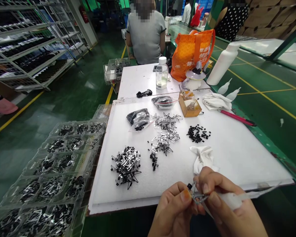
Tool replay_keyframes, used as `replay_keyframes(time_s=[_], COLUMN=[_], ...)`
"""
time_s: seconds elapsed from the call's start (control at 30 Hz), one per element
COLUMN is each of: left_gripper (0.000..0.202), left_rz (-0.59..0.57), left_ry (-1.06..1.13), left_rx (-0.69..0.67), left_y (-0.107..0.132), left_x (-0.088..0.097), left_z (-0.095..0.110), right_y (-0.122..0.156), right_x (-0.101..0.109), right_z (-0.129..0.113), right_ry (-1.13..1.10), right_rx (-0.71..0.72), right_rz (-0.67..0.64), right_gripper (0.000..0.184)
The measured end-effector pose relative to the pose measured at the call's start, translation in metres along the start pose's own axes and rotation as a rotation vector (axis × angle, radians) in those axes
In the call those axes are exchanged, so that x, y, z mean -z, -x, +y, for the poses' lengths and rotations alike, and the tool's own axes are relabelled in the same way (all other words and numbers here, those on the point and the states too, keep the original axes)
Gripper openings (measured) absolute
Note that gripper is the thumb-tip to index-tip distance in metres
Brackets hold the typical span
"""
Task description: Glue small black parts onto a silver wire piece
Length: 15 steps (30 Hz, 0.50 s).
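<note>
My left hand (175,207) pinches a small bent metal clip (196,196) with a black cap at the near table edge. My right hand (224,204) is closed on the same clip and also holds a small squeeze bottle (233,200) whose thin nozzle points right. On the white foam mat (236,144) lie a heap of finished silver-and-black clips (126,164), a heap of bare metal clips (164,135), a pile of small black caps (198,133) and a few more black caps (153,161). A crumpled white cloth (202,157) lies just beyond my hands.
Clear plastic trays (51,171) of parts stand left of the table. Further back are bagged parts (138,117), a small cardboard box (189,105), a clear bottle (161,74), an orange bag (191,52), a white bottle (223,62) and a red pen (236,117). A person in grey (146,33) sits beyond.
</note>
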State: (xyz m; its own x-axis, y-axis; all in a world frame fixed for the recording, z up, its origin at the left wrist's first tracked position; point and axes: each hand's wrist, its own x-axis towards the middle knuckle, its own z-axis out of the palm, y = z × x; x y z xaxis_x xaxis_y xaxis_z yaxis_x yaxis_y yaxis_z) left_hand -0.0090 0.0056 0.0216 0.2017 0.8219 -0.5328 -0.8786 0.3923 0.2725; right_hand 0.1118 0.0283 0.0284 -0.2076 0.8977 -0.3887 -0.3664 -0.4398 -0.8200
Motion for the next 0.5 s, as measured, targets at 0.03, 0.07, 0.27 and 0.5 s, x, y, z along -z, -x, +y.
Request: replay_keyframes(time_s=[0.03, 0.07, 0.27, 0.5], left_gripper=[0.043, 0.045, 0.052, 0.039], left_rz=[0.014, 0.031, 0.107, 0.231], left_ry=[-0.057, -0.115, -0.483, -0.725], left_rx=[-0.031, -0.061, -0.232, -0.564], left_y=[0.0, 0.001, 0.009, 0.009], left_x=[0.001, 0.003, 0.015, 0.001], left_z=[0.0, 0.001, 0.003, -0.001], right_y=[-0.002, -0.004, -0.012, -0.013], right_x=[0.006, 0.013, 0.041, 0.046], right_z=[0.002, 0.003, -0.005, -0.016], right_ry=[0.047, 0.108, 0.471, 0.643], right_rx=[0.041, 0.088, 0.229, 0.302], right_rz=[-0.036, -0.068, -0.158, -0.195], right_gripper=[0.037, 0.033, 0.027, 0.029])
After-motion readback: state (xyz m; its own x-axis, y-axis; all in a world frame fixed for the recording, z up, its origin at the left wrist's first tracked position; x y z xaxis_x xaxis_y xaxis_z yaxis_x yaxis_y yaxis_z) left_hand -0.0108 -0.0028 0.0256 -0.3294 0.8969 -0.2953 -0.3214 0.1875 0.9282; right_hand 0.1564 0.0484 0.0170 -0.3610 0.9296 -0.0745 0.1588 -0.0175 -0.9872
